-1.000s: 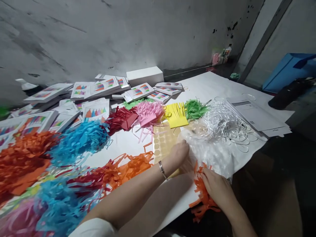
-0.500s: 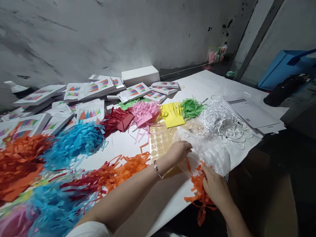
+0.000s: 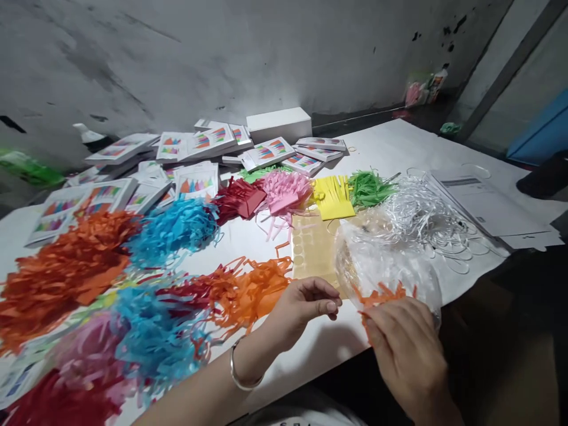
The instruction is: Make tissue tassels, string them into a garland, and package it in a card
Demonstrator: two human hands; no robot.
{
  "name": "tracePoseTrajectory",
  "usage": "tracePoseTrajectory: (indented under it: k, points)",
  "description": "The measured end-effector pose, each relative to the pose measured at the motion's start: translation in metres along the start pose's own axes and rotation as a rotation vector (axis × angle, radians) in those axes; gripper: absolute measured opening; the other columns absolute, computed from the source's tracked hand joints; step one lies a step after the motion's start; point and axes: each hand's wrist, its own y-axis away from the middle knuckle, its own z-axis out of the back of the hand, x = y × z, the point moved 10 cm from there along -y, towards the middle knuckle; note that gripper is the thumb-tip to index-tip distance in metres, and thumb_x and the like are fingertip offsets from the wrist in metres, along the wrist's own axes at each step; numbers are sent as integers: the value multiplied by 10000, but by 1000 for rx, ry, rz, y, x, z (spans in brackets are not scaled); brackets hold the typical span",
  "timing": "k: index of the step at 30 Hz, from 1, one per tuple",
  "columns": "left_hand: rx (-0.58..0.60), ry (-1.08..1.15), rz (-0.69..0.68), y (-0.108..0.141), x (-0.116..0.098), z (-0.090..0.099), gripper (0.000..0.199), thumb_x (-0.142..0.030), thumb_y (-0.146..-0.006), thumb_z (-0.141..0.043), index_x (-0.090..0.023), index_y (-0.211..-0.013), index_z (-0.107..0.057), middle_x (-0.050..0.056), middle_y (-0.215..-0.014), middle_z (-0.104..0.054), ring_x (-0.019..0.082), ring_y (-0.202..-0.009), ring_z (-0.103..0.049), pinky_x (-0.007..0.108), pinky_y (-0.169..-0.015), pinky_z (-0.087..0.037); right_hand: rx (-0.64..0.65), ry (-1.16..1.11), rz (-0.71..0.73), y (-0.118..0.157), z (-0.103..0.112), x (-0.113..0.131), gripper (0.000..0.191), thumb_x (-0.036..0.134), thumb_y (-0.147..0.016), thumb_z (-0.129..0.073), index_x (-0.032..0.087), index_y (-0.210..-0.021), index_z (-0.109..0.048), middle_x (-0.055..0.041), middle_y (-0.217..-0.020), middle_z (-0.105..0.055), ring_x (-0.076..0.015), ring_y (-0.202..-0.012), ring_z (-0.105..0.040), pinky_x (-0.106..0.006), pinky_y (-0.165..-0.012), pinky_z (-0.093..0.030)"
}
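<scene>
My right hand [image 3: 406,349] is closed around a tassel of orange tissue-paper strips [image 3: 386,294], whose fringe sticks out above the fingers; the rest is hidden in the palm. Facing it, my left hand [image 3: 306,307] has its fingers loosely curled, a gap between thumb and forefinger, and nothing visible in them. A bracelet circles that wrist. Just beyond the left fingers lies a tan sheet with round stickers [image 3: 316,248]. A clear plastic bag [image 3: 394,266] sits right behind the orange tassel. Beside my left hand is a loose pile of orange strips [image 3: 257,290].
Fringed paper bundles line the table: blue [image 3: 175,231], dark red [image 3: 239,198], pink [image 3: 286,192], yellow [image 3: 333,198] and green [image 3: 371,188]. White cords [image 3: 423,207] and papers [image 3: 492,204] lie right. Printed packs [image 3: 195,145] and a white box [image 3: 279,125] stand behind.
My left hand has drawn back from the plastic bag toward me. My right hand has gathered the hanging orange strips into its grip and turned. The view has shifted left.
</scene>
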Motion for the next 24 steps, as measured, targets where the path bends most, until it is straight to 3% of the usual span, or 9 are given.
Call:
tracePoseTrajectory:
  k: [6, 10, 13, 20, 24]
  points:
    - [-167, 6, -201, 44, -25, 23, 157, -142, -670, -871, -153, -747, -735, 13, -739, -707, 98, -684, -634, 206, -674, -514, 136, -195, 28, -19, -47, 44, 157, 63, -923, -507, 196, -881, -579, -10, -713, -612, -166, -678, -571, -406, -841, -437]
    - [-235, -69, -327, 69, -40, 37, 126, -120, -697, -841, -172, -747, -738, 14, -764, -705, 121, -744, -644, 215, -704, -521, 165, -288, 31, -20, -61, 59, 171, 47, -903, -502, 197, -904, -584, -7, -719, -594, -163, -682, -558, -368, -793, -438]
    - [-275, -169, -415, 85, -46, 45, 93, -110, -753, -789, -184, -762, -734, 17, -792, -703, 134, -779, -645, 230, -727, -522, 238, -339, 51, -21, -70, 71, 179, 60, -905, -496, 202, -817, -559, 10, -679, -545, -150, -646, -514, -349, -757, -426]
    - [-206, -356, -464, 106, -53, 48, 152, -51, -791, -711, -198, -821, -734, 16, -812, -725, 147, -779, -664, 254, -743, -536, 423, -478, 40, -21, -88, 86, 185, 93, -925, -475, 202, -820, -581, 3, -714, -567, -149, -690, -526, -297, -681, -406]
    - [-199, -452, -459, 114, -59, 50, 138, -49, -782, -710, -181, -811, -740, 31, -805, -743, 156, -768, -679, 256, -737, -537, 413, -485, 41, -16, -93, 90, 167, 91, -927, -483, 197, -815, -547, 3, -732, -570, -150, -701, -517, -318, -713, -407]
